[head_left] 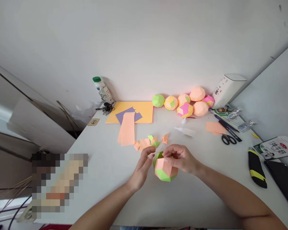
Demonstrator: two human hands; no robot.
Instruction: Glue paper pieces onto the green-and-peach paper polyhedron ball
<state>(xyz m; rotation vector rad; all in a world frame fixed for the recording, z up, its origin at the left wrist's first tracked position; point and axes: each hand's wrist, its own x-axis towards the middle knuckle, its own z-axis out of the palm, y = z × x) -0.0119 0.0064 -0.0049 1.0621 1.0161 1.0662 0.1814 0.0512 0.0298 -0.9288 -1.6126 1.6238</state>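
Observation:
A partly built paper ball (166, 169) of peach and green facets is in front of me, with an opening at its upper left. My right hand (180, 158) grips its upper right edge, thumb against a peach facet and fingers curled over the top. Just left of the ball, my left hand (141, 166) has thumb and fingers apart and curved; whether it touches the green edge is hard to tell. Beyond the hands lie small folded peach and green pieces (144, 144), plus another folded peach piece (165, 138).
Several finished paper balls (184, 109) sit by the wall. Peach strips (128, 129) overlap a yellow sheet stack (144, 111). A glue bottle (187, 132), scissors (228, 139), a utility knife (257, 167) and a dark phone-like slab (282, 183) lie rightward. A bottle (103, 91) stands back left.

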